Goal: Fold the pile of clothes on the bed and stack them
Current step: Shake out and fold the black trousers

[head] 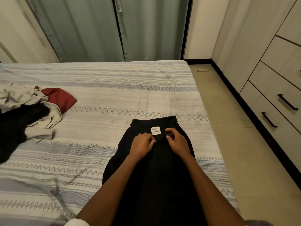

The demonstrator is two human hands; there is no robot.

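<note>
Working at the collar of the black shirt [156,168], we have both hands meeting just below its white neck label [156,130], which we take as our landmark. We have laid the shirt flat on the striped bedspread [114,82], collar away from us and body running back toward us, probably so that the front lies square before any fold is made. Our left hand [141,146] sits just below and to the left of the label, fingers curled inward, fingertips pinching a bit of the dark cloth at the neck opening. Our right hand [176,143] sits just below and to the right of the label, fingers likewise bent, thumb and forefinger nipping the fabric edge. Neither hand is spread flat; both are drawn in to a small pinch, nearly touching one another under the label. We judge that we are closing or aligning the placket at the neck, though against black cloth we cannot tell whether a button is involved. Far to the left of the label lies the unfolded pile [27,115]: a red garment [61,98], pale pieces and something black, all still loose. No folded stack shows anywhere near the label, so most of the job seems to lie ahead.
</note>
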